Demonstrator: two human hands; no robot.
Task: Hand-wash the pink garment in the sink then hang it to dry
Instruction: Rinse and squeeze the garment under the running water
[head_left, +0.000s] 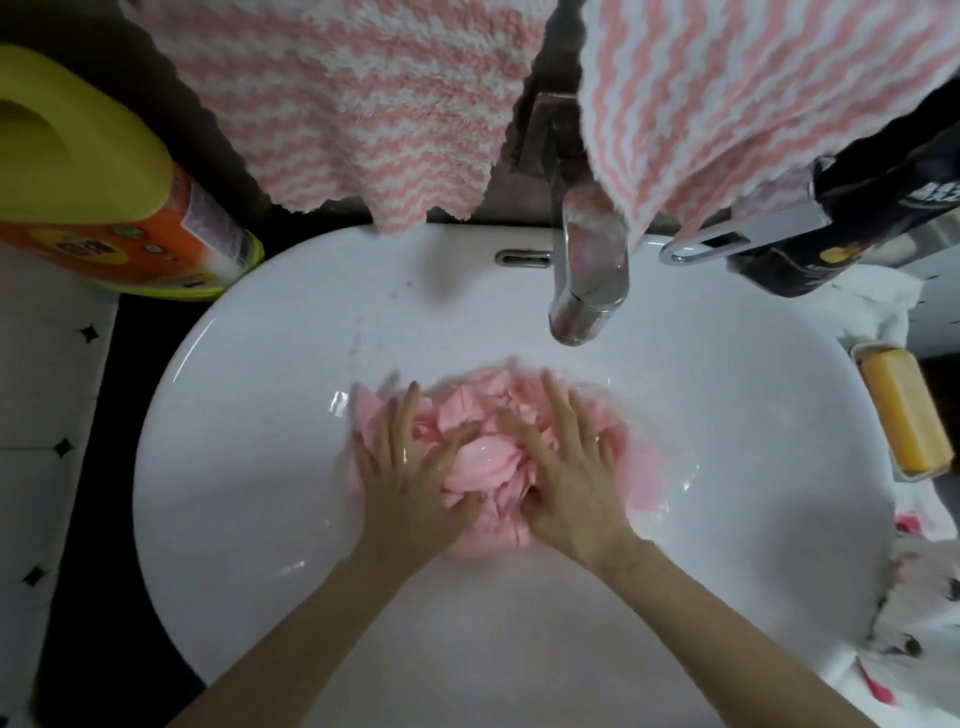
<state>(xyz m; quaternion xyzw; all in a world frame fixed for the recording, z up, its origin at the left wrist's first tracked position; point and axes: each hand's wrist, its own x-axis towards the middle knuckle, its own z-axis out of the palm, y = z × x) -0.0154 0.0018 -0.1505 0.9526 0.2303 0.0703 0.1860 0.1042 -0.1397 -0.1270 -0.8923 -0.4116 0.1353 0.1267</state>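
At the centre of the frame, my left hand (410, 478) and my right hand (571, 467) lie palm-down, fingers straight and spread, pressing on the pink garment (483, 457). It sits bunched and wet at the bottom of the white sink (249, 364), between and under both palms. My right thumb is partly buried in the folds. Just above my fingertips, the chrome faucet (587, 280) reaches over the basin. At the right edge a yellow soap bar (904, 415) rests in its dish. Across the top hang two pink-and-white striped towels (343, 104), and a yellow-and-orange detergent bottle (93, 182) stands upper left.
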